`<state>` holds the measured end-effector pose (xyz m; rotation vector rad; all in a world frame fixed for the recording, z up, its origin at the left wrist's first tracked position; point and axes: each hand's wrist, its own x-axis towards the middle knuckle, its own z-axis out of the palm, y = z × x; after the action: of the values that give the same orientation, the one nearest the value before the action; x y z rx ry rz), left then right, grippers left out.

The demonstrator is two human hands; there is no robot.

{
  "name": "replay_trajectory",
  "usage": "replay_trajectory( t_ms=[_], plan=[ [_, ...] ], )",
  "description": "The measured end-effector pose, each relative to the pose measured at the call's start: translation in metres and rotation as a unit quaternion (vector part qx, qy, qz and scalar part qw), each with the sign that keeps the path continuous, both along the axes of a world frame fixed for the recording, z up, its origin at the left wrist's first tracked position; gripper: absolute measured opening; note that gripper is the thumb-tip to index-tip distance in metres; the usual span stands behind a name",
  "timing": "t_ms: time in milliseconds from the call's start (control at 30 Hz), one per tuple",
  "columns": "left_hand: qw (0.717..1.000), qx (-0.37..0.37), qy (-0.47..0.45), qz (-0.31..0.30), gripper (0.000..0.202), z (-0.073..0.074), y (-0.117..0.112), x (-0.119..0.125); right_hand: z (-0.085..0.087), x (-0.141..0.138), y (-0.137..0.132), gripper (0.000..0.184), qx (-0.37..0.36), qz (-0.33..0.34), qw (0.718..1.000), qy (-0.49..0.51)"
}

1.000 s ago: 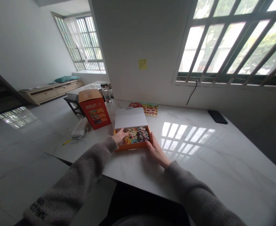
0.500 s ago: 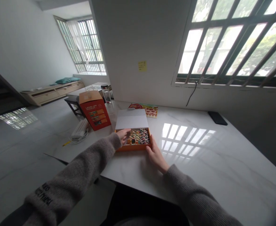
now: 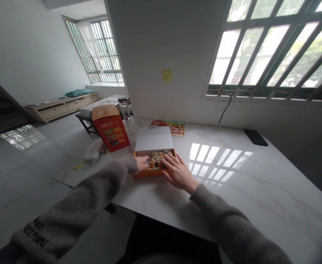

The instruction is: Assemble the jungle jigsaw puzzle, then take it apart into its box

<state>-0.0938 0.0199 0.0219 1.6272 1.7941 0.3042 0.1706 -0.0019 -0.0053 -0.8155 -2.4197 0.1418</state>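
An orange box [image 3: 150, 173] stands on the marbled table with its white lid [image 3: 153, 139] raised at the back. Inside lie many puzzle pieces [image 3: 158, 157], packed close and standing on edge. At the box's left side my left hand [image 3: 142, 163] reaches over the rim, fingers stretched toward the pieces. My right hand [image 3: 178, 173] lies over the right part of the box, its fingers spread on top of the pieces and covering some of them. Neither hand visibly grips a piece.
A tall red puzzle carton [image 3: 111, 132] stands to the left, beside a white power strip [image 3: 93, 151] with its cord. Behind are a glass bottle [image 3: 125, 109] and a colourful picture sheet [image 3: 177, 129]. A black phone [image 3: 255, 137] lies far right on the table [image 3: 232, 205].
My right hand has moved from the box's right edge up and left over the pieces. My left hand has shifted slightly down and left. The box stays in place.
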Motion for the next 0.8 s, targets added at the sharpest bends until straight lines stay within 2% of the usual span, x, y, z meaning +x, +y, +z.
replay_trajectory(
  t_ms=[133, 233, 333, 433, 500, 667, 800],
  plan=[
    [0.996, 0.0, -0.077, -0.051, 0.062, -0.009, -0.011, 0.008, -0.005, -0.005, 0.0, 0.054, 0.006, -0.013, 1.0, -0.019],
    [0.995, 0.011, -0.092, -0.041, 0.058, -0.016, -0.015, 0.012, -0.007, -0.006, 0.001, 0.054, 0.007, -0.022, 0.999, -0.024],
    [0.996, 0.079, -0.038, -0.017, 0.038, -0.018, -0.016, 0.012, -0.007, -0.004, 0.002, 0.055, -0.003, -0.02, 1.0, -0.017],
    [0.992, 0.12, 0.036, -0.028, 0.026, -0.014, -0.018, 0.011, -0.007, -0.001, 0.003, 0.057, -0.013, -0.016, 1.0, -0.008],
    [0.991, 0.111, 0.046, -0.054, 0.03, -0.011, -0.02, 0.009, -0.008, 0.002, 0.003, 0.058, -0.014, -0.012, 1.0, 0.004],
    [0.99, 0.067, -0.005, -0.123, 0.037, -0.001, -0.02, -0.001, -0.009, 0.005, -0.002, 0.048, 0.006, -0.004, 0.999, 0.037],
    [0.979, -0.023, -0.029, -0.202, 0.036, 0.009, -0.009, -0.008, -0.011, 0.004, -0.005, 0.049, 0.006, -0.003, 0.999, 0.041]
  ],
)
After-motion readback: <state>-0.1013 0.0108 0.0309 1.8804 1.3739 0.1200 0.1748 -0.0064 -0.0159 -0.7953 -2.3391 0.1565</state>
